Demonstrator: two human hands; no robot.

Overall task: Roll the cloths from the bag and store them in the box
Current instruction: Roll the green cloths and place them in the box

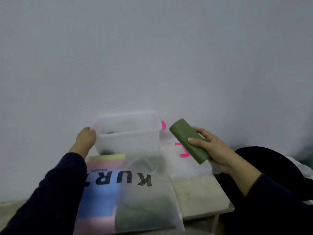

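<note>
A clear plastic box (128, 133) with pink latches stands at the back of the small table, against the wall. Something dark lies at its bottom. My left hand (85, 139) grips the box's left rim. My right hand (211, 148) holds a rolled green cloth (188, 139) in the air, just right of the box, tilted with its far end up. A translucent bag (145, 197) printed with black letters lies in front of the box, with green cloth showing inside it.
The box's clear lid (183, 160) with a pink latch lies to the right of the box. A colourful sheet (101, 192) lies under the bag. Dark fabric (264, 160) is piled at the right. The pale table (199, 194) ends near the bag's right side.
</note>
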